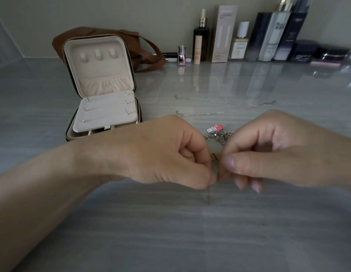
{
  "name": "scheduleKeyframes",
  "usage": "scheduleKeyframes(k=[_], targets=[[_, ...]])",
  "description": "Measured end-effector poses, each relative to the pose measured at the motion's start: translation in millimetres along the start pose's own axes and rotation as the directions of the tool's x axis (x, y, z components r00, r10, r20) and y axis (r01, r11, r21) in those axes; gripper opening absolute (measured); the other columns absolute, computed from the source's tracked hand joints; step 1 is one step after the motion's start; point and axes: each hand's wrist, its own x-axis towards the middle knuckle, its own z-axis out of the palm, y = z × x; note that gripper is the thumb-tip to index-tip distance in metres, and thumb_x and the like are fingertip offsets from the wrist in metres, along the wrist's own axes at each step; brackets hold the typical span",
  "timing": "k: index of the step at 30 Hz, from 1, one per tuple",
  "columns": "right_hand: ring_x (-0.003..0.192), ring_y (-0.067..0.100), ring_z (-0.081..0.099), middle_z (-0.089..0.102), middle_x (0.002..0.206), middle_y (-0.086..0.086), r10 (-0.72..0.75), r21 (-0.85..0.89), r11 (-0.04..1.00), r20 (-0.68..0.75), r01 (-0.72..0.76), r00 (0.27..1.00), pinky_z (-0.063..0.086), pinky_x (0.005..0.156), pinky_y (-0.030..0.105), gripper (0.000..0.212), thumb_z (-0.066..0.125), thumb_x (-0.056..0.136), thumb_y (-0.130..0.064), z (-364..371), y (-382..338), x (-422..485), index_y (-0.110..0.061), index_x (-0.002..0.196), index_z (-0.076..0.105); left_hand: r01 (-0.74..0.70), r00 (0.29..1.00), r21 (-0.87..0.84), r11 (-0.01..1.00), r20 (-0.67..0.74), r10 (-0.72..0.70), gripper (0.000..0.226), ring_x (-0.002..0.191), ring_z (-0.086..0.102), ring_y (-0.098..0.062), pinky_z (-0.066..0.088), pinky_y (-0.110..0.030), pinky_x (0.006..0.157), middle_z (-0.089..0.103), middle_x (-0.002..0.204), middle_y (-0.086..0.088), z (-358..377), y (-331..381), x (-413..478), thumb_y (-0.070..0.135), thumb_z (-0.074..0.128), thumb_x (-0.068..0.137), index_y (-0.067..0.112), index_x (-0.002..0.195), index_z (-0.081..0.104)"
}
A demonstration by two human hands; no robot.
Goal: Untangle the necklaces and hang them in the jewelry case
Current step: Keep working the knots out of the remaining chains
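Observation:
My left hand [166, 152] and my right hand [268, 152] meet at the table's middle, both pinching a thin chain [208, 195] whose end dangles below my fingers. Just behind them lies a tangled silver necklace [219, 135] with a pink and white charm [214, 128]. Farther back a fine silver necklace [225, 104] is laid out straight in two lines. The jewelry case [104, 85] stands open at the left, its lid upright with three hooks and an elastic pocket. A cream insert panel [105, 112] rests over its base.
A brown bag [147, 54] sits behind the case. Several cosmetic bottles and boxes [268, 36] line the back wall on the right. The grey glossy tabletop [170, 232] stretches toward me in front of my hands.

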Motion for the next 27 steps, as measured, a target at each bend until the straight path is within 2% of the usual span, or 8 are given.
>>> scheduleKeyframes(k=[4,7,11,15,18,21,24,27], targets=[[0.046,0.000,0.056,0.067,0.059,-0.007,0.011,-0.026,1.000,0.017,-0.011,1.000,0.042,0.046,0.013,0.027,0.059,0.069,-0.042,1,-1,0,-0.021,0.079,0.070,0.024,0.999,0.037,0.999,-0.038,-0.022,0.016,0.038,0.032,-0.006,0.026,-0.013,0.040,0.050,0.044,0.003,-3,1,1,0.037,0.076,0.064,0.021,0.065,0.072],[0.050,0.002,0.056,0.067,0.061,-0.002,0.015,0.031,0.999,0.038,-0.017,0.999,0.043,0.048,0.014,0.020,0.065,0.066,-0.039,2,0,0,-0.024,0.077,0.072,0.021,1.000,0.010,1.000,-0.010,-0.020,0.012,0.041,0.037,-0.006,0.027,-0.014,0.043,0.056,0.048,0.003,-5,-1,0,0.036,0.067,0.062,0.026,0.064,0.073],[0.050,0.006,0.054,0.064,0.059,-0.001,0.044,0.034,0.998,0.042,-0.045,0.998,0.043,0.048,0.018,0.011,0.071,0.066,-0.028,4,1,1,-0.025,0.076,0.072,0.012,0.999,-0.029,1.000,0.040,-0.011,0.003,0.036,0.027,-0.006,0.023,-0.014,0.040,0.038,0.039,0.008,-6,-3,-1,0.024,0.070,0.062,0.022,0.064,0.071],[0.046,0.006,0.045,0.053,0.051,-0.002,0.030,-0.024,0.999,0.015,-0.029,0.999,0.038,0.045,0.016,0.013,0.073,0.064,-0.032,4,0,1,-0.026,0.075,0.071,0.005,0.999,-0.005,1.000,0.051,-0.005,0.002,0.037,0.027,-0.008,0.023,-0.014,0.041,0.038,0.040,0.006,-6,-3,0,0.024,0.070,0.061,0.023,0.062,0.070],[0.048,0.011,0.048,0.057,0.054,0.006,0.022,-0.057,0.998,0.013,-0.021,1.000,0.040,0.047,0.021,0.014,0.074,0.063,-0.036,3,-1,0,-0.028,0.075,0.071,-0.010,0.998,0.025,1.000,0.066,0.008,0.008,0.036,0.027,-0.008,0.024,-0.012,0.041,0.040,0.039,0.008,-7,-4,0,0.030,0.070,0.060,0.022,0.059,0.068],[0.047,0.006,0.049,0.059,0.054,0.000,0.000,-0.062,0.998,0.046,0.003,0.999,0.041,0.046,0.019,0.009,0.074,0.064,-0.033,4,-2,-1,-0.029,0.072,0.072,-0.046,0.989,0.033,0.998,0.140,0.041,0.013,0.038,0.029,-0.007,0.025,-0.013,0.041,0.038,0.041,0.006,-10,-3,-3,0.030,0.076,0.062,0.019,0.066,0.070],[0.047,0.002,0.050,0.061,0.055,-0.005,-0.008,-0.088,0.996,0.079,0.015,0.997,0.041,0.046,0.017,0.008,0.073,0.065,-0.033,7,-2,-2,-0.029,0.071,0.071,-0.110,0.972,0.106,0.988,0.221,0.085,0.017,0.044,0.039,-0.011,0.032,-0.019,0.045,0.047,0.048,0.003,-15,-5,-6,0.035,0.082,0.062,0.028,0.075,0.075],[0.050,0.009,0.054,0.065,0.062,-0.003,-0.023,-0.161,0.986,0.105,0.040,0.994,0.044,0.046,0.021,0.011,0.073,0.065,-0.039,6,-2,-3,-0.031,0.072,0.072,-0.129,0.976,0.196,0.972,0.201,0.089,0.019,0.061,0.061,-0.016,0.049,-0.028,0.057,0.066,0.071,0.005,-15,-9,-9,0.046,0.080,0.060,0.036,0.076,0.076]])
